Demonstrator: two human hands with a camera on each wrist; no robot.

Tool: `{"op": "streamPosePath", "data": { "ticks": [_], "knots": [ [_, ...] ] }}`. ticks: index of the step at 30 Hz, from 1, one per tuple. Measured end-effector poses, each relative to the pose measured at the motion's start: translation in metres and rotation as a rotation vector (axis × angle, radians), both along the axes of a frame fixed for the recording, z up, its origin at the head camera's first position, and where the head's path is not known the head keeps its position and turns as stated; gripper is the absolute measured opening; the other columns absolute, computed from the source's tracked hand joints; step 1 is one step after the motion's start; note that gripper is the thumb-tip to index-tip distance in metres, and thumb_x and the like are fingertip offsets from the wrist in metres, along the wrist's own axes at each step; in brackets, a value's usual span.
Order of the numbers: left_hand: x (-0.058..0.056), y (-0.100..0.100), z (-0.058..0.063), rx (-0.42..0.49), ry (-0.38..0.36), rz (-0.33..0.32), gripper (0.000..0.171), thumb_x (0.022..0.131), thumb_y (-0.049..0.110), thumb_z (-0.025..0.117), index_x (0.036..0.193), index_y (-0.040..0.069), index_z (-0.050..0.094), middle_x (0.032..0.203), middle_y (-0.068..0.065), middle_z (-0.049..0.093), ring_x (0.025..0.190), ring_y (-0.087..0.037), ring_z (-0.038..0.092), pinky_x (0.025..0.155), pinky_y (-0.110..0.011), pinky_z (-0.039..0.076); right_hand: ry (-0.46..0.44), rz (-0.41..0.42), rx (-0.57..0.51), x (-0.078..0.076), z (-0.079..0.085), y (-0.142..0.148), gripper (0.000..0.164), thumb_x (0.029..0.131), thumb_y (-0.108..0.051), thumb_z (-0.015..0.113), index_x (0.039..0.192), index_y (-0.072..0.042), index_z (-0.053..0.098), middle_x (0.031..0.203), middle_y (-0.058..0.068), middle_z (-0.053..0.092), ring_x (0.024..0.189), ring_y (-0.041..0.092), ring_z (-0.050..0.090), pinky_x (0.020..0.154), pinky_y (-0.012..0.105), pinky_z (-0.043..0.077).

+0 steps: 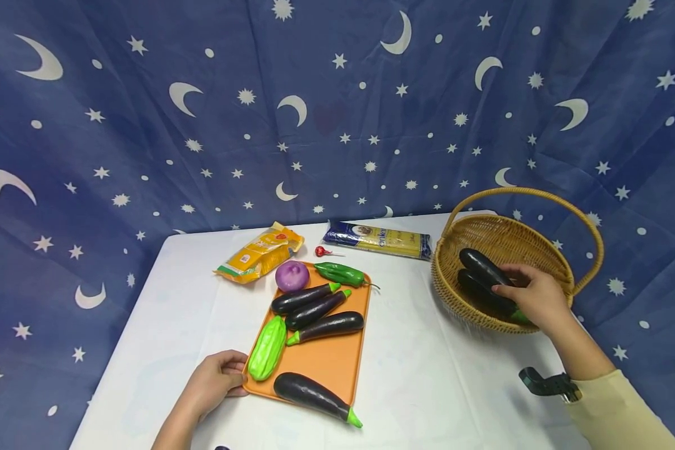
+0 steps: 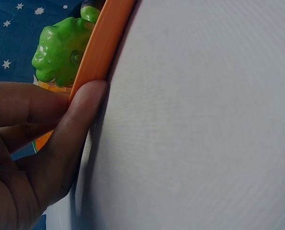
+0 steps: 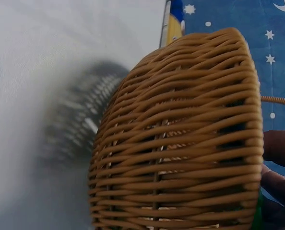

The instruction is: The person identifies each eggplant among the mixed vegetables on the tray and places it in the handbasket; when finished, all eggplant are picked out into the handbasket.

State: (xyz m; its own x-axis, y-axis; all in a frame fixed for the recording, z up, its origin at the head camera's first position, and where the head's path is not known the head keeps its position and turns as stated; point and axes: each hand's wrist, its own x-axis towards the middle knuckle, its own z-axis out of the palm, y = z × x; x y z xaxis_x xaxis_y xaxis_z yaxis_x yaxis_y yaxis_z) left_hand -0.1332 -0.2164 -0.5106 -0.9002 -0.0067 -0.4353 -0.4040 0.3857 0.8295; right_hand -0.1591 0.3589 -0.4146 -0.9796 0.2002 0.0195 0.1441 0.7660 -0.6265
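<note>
An orange tray (image 1: pixel 326 359) lies on the white table, and my left hand (image 1: pixel 216 381) pinches its near left corner; the left wrist view has the thumb (image 2: pixel 87 98) pressed to the tray's rim (image 2: pixel 104 43). On the tray are a bright green ridged gourd (image 1: pixel 268 350), a purple onion (image 1: pixel 292 276), a green pepper (image 1: pixel 339 273) and several eggplants, one (image 1: pixel 312 394) jutting over the near edge. Inside the wicker basket (image 1: pixel 450 294) at the right, my right hand (image 1: pixel 534 297) grips an eggplant (image 1: pixel 480 265) above another eggplant (image 1: pixel 478 292). The basket wall (image 3: pixel 181 134) mostly hides this hand in the right wrist view.
Behind the tray lie a yellow-orange packet (image 1: pixel 261 253), a red lollipop (image 1: pixel 320 251) and a blue and yellow pasta packet (image 1: pixel 379 239). The basket's tall handle (image 1: pixel 525 190) arches over its opening. A blue star-patterned cloth (image 1: pixel 315 125) hangs behind the table.
</note>
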Motion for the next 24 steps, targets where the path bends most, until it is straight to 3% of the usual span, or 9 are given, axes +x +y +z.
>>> {"op": "streamPosePath", "data": {
  "ticks": [5, 9, 24],
  "knots": [
    [-0.0004, 0.0, 0.0004, -0.013, -0.001, 0.001, 0.035, 0.082, -0.014, 0.068, 0.116, -0.008, 0.065, 0.095, -0.015, 0.062, 0.077, -0.022, 0.065, 0.064, -0.038, 0.065, -0.026, 0.025, 0.068, 0.0001, -0.0012, 0.0037, 0.055, 0.088, -0.023, 0.077, 0.131, 0.004, 0.057, 0.114, 0.03, 0.063, 0.094, 0.039, 0.062, 0.065, 0.032, 0.053],
    [0.0001, 0.0003, 0.0013, -0.015, 0.004, 0.001, 0.036, 0.081, -0.014, 0.068, 0.116, -0.008, 0.065, 0.095, -0.014, 0.063, 0.076, -0.022, 0.066, 0.064, -0.037, 0.064, -0.051, 0.053, 0.094, 0.0001, -0.0025, 0.0052, 0.052, 0.088, -0.02, 0.077, 0.13, 0.005, 0.058, 0.113, 0.031, 0.063, 0.092, 0.039, 0.062, 0.063, 0.034, 0.055],
    [0.0014, 0.0008, 0.0026, -0.01, 0.009, 0.005, 0.035, 0.081, -0.014, 0.067, 0.116, -0.008, 0.065, 0.094, -0.014, 0.063, 0.076, -0.022, 0.066, 0.063, -0.036, 0.064, -0.119, 0.114, 0.136, -0.004, -0.0074, 0.006, 0.051, 0.086, -0.016, 0.078, 0.128, 0.005, 0.06, 0.119, 0.034, 0.061, 0.098, 0.043, 0.06, 0.071, 0.044, 0.052]
  ]
}}
